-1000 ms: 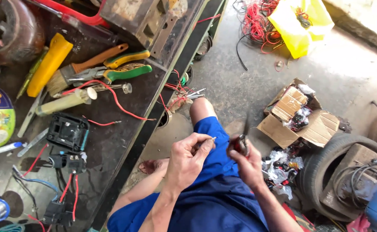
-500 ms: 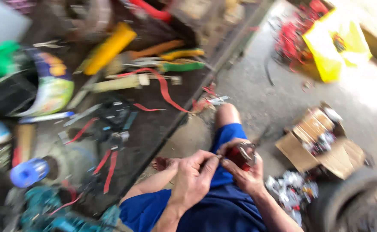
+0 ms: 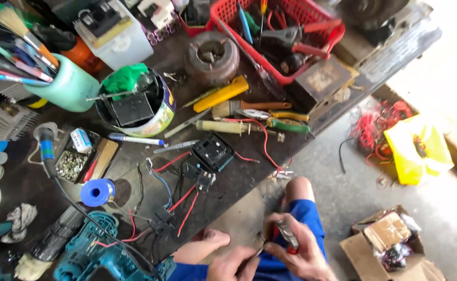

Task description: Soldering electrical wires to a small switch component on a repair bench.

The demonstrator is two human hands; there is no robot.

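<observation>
Red-handled pliers point(image 3: 290, 238) slant upright, clasped in the right hand point(image 3: 301, 255); left hand point(image 3: 233, 266) pinches beside them, contents unclear.

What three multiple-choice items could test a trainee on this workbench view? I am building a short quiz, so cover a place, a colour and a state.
1. Where is the red basket?
A. on the bench's far side
B. on the floor
C. in the person's lap

2. What colour is the bag on the floor?
A. green
B. yellow
C. white

3. What is the right hand doing?
A. lying flat on the bench
B. hanging free
C. gripping a small red-handled tool

Key: 1 A, it sits on the bench top among tools. 2 B, bright yellow plastic. 3 C, fingers close around the tool beside the left hand.
</observation>
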